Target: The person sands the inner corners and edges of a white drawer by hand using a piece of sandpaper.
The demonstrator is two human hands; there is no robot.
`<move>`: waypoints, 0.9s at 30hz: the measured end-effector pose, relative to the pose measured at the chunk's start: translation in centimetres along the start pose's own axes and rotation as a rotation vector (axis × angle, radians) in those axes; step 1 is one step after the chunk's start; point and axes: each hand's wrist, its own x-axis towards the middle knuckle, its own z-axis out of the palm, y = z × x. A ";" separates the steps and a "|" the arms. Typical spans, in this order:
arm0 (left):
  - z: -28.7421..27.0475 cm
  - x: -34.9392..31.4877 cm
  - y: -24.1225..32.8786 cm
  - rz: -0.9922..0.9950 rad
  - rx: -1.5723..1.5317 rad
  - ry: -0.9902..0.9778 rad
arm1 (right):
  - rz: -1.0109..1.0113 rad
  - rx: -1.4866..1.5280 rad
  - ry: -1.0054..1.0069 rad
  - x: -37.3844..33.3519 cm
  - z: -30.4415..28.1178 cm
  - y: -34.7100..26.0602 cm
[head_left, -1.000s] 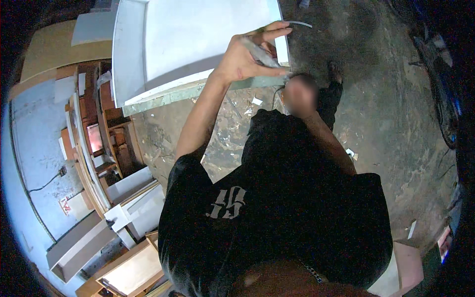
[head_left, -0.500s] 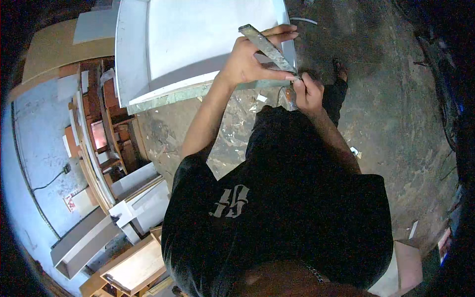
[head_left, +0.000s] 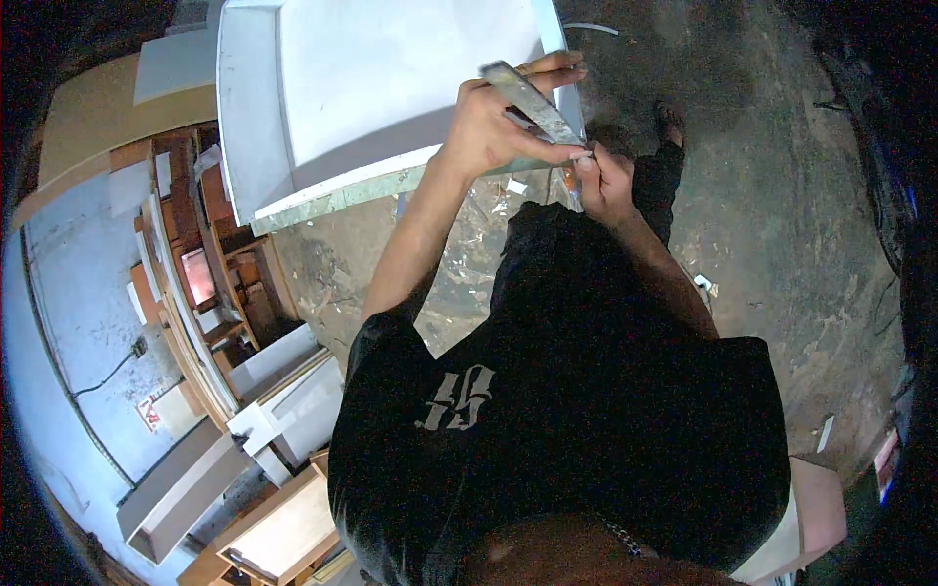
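A worn, flat grey bar (head_left: 532, 101), its exact kind unclear, slants across my left hand (head_left: 487, 125). That hand's thumb stretches along the bar's lower end, while its fingers reach behind over the cabinet edge. My right hand (head_left: 608, 186) is closed in a pinch where the bar ends, against the left thumb tip. Whatever else its fingers hold is hidden. Both hands are at the near right corner of a white open box, like a cabinet or drawer (head_left: 244, 117), lying with its inside up. Something small and orange shows just below the right fingers.
Wooden shelving (head_left: 223, 225) stands along the blue wall (head_left: 83, 293) at left. Boards and drawer-like boxes (head_left: 278, 523) are stacked at lower left. Scraps (head_left: 516, 186) litter the concrete floor (head_left: 782, 254). A pale board (head_left: 806, 513) stands behind me at lower right.
The view has shifted slightly. The bar has tilted a little in my hands, and its upper end now looks blurred. Both hands stay together at the box corner.
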 end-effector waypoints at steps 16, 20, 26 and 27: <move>-0.8 0.2 0.2 0.000 -0.146 -0.060 | -0.183 -0.193 -0.024 -0.4 -1.6 0.5; -0.6 0.4 -0.2 0.052 -0.126 -0.059 | -0.028 -0.191 -0.045 0.2 -1.5 -0.7; -0.5 0.5 -0.8 0.203 0.004 -0.030 | -0.109 -0.195 0.002 0.5 -1.2 0.4; -0.4 0.2 -1.0 0.123 0.001 -0.038 | -0.146 -0.195 0.019 0.4 -1.0 0.8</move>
